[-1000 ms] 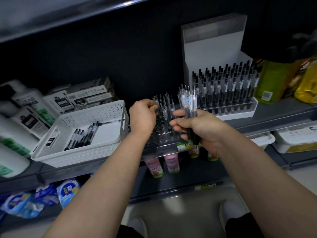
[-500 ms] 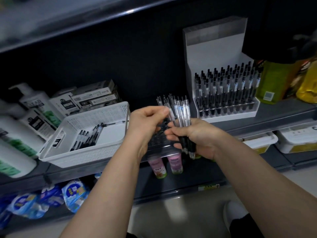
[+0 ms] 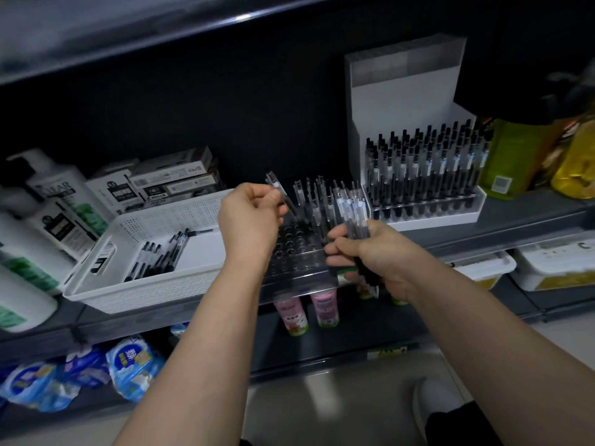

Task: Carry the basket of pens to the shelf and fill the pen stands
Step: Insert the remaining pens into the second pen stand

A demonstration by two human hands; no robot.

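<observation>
I had the basket (image 3: 145,294) on the shelf (image 3: 521,215), with a few pens left inside. My left hand (image 3: 248,220) pinched one pen (image 3: 277,189) over the mostly empty clear stand (image 3: 296,252). My right hand (image 3: 363,257) clamped a bundle of pens (image 3: 352,210). The white stand (image 3: 428,220) looked full.

Dim light, black back panel (image 3: 193,107), grey metal shelf (image 3: 515,218) with another overhead, pale floor (image 3: 338,410) below

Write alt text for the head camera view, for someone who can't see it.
The left hand pinches one pen above a clear stand on a shelf, while the right hand grips a bunch of pens. A white basket holding loose pens sits left of the stand; a full white stand sits right.
</observation>
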